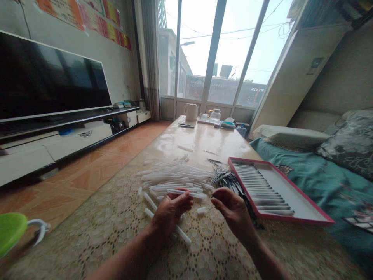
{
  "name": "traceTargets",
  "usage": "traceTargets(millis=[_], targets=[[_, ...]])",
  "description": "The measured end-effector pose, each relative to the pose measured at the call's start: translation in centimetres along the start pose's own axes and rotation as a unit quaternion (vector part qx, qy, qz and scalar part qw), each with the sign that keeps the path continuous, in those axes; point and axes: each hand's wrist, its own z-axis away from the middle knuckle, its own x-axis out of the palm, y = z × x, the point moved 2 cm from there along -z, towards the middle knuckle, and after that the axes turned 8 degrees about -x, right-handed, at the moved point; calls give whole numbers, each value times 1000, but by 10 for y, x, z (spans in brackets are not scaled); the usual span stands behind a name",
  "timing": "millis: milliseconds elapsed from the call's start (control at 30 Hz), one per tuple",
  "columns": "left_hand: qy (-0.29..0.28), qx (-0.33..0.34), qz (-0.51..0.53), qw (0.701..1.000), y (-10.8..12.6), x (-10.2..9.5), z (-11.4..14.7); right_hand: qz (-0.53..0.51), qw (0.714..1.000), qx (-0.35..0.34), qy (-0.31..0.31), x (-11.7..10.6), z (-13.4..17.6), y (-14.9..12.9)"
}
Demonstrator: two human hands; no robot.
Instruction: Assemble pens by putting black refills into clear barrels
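Two bare arms [134,251] reach out. The left grip [171,208] and right grip [233,206] both pinch, fingers [229,193] curled in.

A dark television [55,79] sits to my left above a low cabinet [83,140], with red and orange posters [64,14] higher up. Ahead, from my remote seat, I make out a grey curtain [150,58] beside tall windows [196,50], and a pale pitcher [191,113] near a clear jar [215,116]. To my right, a patterned cushion [349,142] rests on a teal-covered sofa [279,165]
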Motion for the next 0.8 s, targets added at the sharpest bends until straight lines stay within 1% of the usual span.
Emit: traceTargets(millis=[167,433,800], targets=[[0,-4,-14,1000,-2,-1,-1,9,1000,-11,-14,4,3,3],[-22,0,-19,1000,-5,-4,-3,59,998,-26,-18,6,5,5],[-16,6,-30,999,-5,-2,-3,6,1000,2,-6,7,5,1]])
